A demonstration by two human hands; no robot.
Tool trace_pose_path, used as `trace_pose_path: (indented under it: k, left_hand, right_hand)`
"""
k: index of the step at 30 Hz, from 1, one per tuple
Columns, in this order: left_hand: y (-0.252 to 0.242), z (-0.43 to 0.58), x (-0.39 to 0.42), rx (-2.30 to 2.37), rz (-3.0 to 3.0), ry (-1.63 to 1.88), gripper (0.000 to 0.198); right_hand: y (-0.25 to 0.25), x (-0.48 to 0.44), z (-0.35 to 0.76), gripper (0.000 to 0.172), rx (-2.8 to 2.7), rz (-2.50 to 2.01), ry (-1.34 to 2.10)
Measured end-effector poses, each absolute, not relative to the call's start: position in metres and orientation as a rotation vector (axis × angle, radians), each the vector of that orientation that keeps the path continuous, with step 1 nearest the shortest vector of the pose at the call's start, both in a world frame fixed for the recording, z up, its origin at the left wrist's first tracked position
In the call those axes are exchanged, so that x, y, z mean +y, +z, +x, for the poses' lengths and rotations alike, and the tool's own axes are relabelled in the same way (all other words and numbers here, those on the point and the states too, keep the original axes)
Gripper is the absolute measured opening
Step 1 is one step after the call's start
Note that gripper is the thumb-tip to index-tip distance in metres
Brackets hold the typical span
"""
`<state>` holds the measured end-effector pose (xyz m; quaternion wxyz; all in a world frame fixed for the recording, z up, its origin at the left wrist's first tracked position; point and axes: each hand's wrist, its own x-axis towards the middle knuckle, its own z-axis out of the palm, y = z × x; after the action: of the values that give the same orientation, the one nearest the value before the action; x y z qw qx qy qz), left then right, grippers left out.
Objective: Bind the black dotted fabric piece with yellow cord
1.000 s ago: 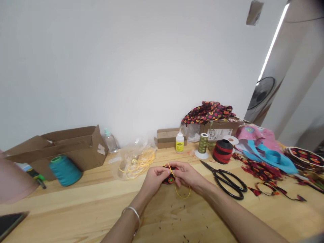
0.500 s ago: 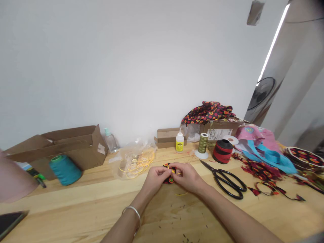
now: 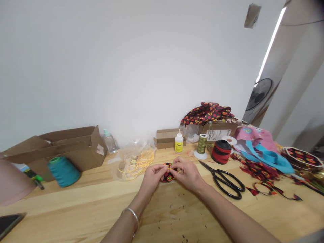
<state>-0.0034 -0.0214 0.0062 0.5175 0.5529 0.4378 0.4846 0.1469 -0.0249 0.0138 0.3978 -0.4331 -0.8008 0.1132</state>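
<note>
Between my hands, just above the table, is a small rounded piece of black cloth (image 3: 168,177) with a red, orange and green pattern. A thin yellow cord (image 3: 170,168) crosses its top. My left hand (image 3: 152,178) is closed, thumb and forefinger pinching the cord at the left side of the cloth. Opposite it, my right hand (image 3: 189,174) pinches the cord on the right, its fingers bent over the cloth. Fingers hide part of both cord and cloth.
Black scissors (image 3: 225,179) lie right of my hands. Behind stand a glue bottle (image 3: 179,144), a green thread spool (image 3: 201,144) and a red-black spool (image 3: 221,152). Yellow cord in a plastic bag (image 3: 136,163) lies behind left. A teal thread cone (image 3: 63,171) leans by a cardboard box (image 3: 76,152).
My fingertips have moved slightly apart, and the cord now runs across the top of the cloth between them. The loose cord below my right hand no longer shows there.
</note>
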Motion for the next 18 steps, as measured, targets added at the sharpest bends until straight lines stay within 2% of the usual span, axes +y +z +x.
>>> trace_pose_path:
  k: [12,18]
  left_hand:
    - [0.0048,-0.0010,-0.0206,1.127,1.224,1.256,0.019]
    - [0.0083,0.0000,-0.0219,1.047,1.205,1.268,0.032]
  right_hand:
    - [0.0125,-0.0246,0.1467,0.014,-2.052,-1.109,0.271]
    - [0.0083,-0.0234,0.1452,0.017,-2.032,-1.110,0.374]
